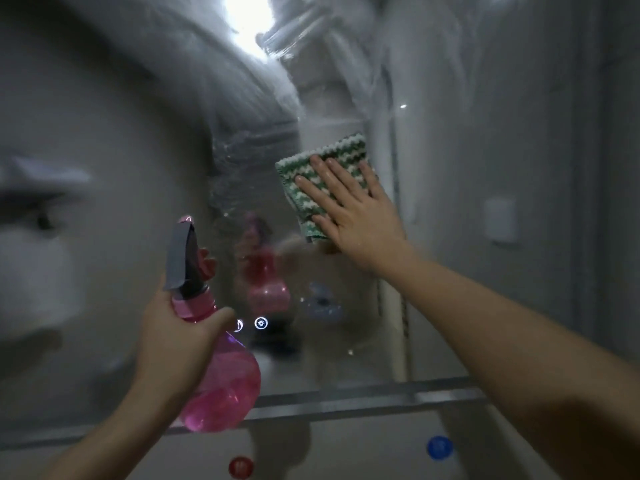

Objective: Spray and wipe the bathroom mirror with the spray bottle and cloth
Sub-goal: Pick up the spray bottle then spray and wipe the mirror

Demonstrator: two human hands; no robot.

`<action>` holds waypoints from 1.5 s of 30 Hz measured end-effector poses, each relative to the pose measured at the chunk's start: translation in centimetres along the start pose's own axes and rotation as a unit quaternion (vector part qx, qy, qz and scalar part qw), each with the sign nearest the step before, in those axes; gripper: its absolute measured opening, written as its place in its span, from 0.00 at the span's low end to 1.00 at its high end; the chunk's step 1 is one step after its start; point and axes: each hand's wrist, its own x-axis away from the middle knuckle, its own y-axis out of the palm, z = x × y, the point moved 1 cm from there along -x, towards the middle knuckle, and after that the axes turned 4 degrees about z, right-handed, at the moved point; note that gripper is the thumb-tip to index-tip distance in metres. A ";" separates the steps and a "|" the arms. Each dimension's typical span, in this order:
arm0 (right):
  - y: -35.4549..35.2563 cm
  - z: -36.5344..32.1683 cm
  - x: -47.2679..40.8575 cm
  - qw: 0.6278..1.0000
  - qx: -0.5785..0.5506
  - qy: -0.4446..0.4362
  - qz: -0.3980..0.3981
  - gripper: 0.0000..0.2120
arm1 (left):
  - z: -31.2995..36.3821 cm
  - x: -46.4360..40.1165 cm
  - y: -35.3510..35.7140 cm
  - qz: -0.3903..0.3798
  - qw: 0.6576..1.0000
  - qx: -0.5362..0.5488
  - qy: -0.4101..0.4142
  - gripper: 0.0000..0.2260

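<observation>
Green-white knitted cloth lies under the flat right hand on the streaky mirror; left hand grips the pink bottle.

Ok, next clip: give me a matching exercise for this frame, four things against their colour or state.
Things:
1. spray bottle
2. cloth
3. right hand
4. round sticker

States:
A. blue, below the mirror
B. flat, pressing the cloth to the glass
C. pink, held in the left hand
D. green and white, against the mirror

Pairs: 1-C, 2-D, 3-B, 4-A
</observation>
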 end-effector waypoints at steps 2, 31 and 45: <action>-0.3 3.1 1.7 1.000 -0.001 0.029 0.005 0.25 | 1.3 0.2 1.8 -0.007 1.000 0.006 0.010 0.18; 0.6 0.2 1.2 0.981 -0.037 0.182 0.052 0.26 | 1.0 -1.1 4.9 -0.018 0.999 0.026 -0.011 0.13; 0.6 -7.4 -3.3 0.999 -0.050 -0.001 -0.011 0.26 | -2.5 0.2 0.5 0.052 0.998 -0.027 -0.027 0.24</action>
